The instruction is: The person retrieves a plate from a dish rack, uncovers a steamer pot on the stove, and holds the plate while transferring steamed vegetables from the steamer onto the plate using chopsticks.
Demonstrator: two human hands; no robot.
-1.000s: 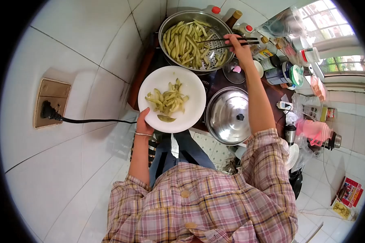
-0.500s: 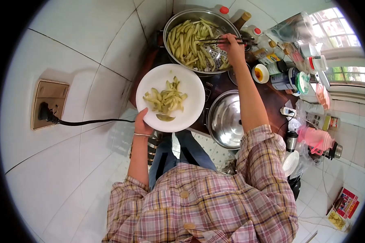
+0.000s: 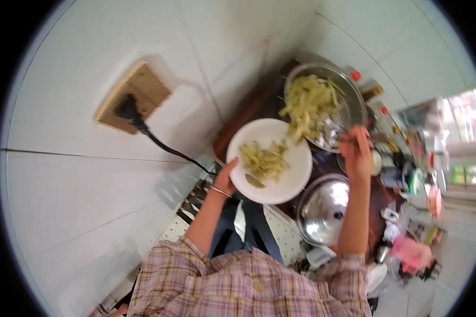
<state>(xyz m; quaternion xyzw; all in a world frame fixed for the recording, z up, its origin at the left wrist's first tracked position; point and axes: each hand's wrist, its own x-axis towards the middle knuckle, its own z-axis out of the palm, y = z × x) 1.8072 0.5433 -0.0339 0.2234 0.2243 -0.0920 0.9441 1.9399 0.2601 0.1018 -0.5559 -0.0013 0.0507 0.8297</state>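
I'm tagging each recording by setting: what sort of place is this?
Probably a home kitchen: a metal steamer pan holds pale green strips, a domed metal lid lies near it, and assorted bottles stand beyond.

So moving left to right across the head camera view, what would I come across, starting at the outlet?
Outlet, left hand, plate, lid, right hand, pink item.

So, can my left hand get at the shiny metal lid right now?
Probably not: your left hand is holding the white plate by its edge, and the plate lies between that hand and the metal lid.
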